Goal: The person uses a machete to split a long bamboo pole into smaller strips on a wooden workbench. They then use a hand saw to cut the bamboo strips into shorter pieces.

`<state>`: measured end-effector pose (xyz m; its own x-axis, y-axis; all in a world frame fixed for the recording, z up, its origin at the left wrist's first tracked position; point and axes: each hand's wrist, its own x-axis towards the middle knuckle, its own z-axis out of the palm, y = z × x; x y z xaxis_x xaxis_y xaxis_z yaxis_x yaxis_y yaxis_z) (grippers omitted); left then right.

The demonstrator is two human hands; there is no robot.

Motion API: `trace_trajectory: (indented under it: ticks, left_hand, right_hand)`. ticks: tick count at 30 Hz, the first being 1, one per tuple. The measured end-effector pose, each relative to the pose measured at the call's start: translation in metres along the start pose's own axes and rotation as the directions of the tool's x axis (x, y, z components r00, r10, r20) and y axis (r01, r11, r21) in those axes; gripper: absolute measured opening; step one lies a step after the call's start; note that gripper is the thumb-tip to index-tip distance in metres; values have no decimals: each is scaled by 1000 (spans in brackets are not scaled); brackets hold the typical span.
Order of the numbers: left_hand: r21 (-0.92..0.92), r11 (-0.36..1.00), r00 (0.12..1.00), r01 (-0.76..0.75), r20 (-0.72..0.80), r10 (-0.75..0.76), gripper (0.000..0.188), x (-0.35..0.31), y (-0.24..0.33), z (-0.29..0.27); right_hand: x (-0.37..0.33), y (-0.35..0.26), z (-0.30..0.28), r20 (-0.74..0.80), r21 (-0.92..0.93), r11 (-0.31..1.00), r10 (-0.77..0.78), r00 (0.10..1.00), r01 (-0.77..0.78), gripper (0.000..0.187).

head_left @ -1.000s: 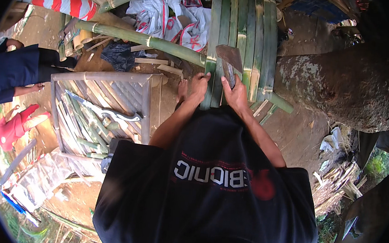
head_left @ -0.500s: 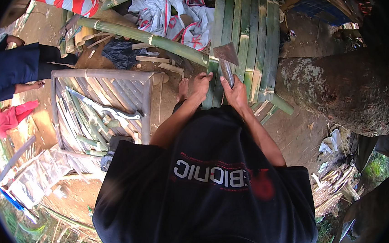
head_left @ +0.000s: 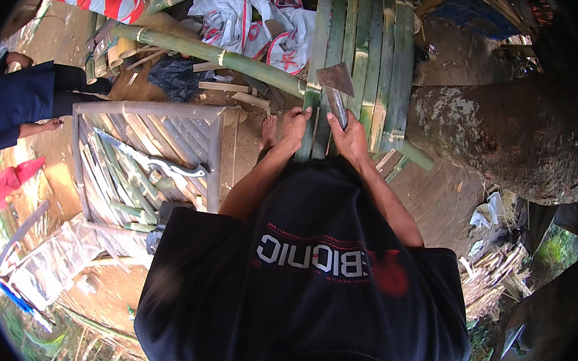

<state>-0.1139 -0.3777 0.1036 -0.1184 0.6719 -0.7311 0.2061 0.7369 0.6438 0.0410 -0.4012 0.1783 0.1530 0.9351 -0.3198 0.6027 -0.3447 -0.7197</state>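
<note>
Green bamboo slats (head_left: pixel 362 50) lie side by side and run away from my body. My left hand (head_left: pixel 296 128) is closed at the near end of the leftmost bamboo slat (head_left: pixel 311 99), its thumb along the edge. Just to its right, my right hand (head_left: pixel 351 139) grips a short hand tool with a flared, rusty flat blade (head_left: pixel 336 80) and a dark round handle (head_left: pixel 337 108). The blade points away from me, over the slats. My shirt hides the slats' nearest ends.
A green bamboo pole (head_left: pixel 211 53) meets the slats from the left, beside white sacks (head_left: pixel 260 25). A bamboo-framed rack (head_left: pixel 146 109) at left carries split bamboo and a long knife (head_left: pixel 174 167). Another person (head_left: pixel 20 102) stands far left. A thick log (head_left: pixel 503 133) lies at right.
The whole view has shifted very slightly. Both hands keep their places on the slat and the tool. The person at far left has barely moved.
</note>
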Motion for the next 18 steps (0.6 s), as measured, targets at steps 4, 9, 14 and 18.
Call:
trace_trajectory:
  ticks: [4,9,14,18]
  left_hand:
    - [84,996,1000,-11,-11,12,40,-11,13,-4]
    - [103,994,999,-21,-32,25,41,-6,9,-3]
    - [126,992,1000,5,-14,-3,43,-10,12,-4]
    - [127,992,1000,-12,-10,13,43,-11,14,-4]
  right_hand:
    - [1,19,23,-72,-27,999,-28,997,27,48]
    - [3,25,20,43,-68,997,-38,998,41,48]
    - [-7,3,10,0,25,1000,-1,1000,1,49]
    - [-6,6,11,39,67,997,35,999,-38,48]
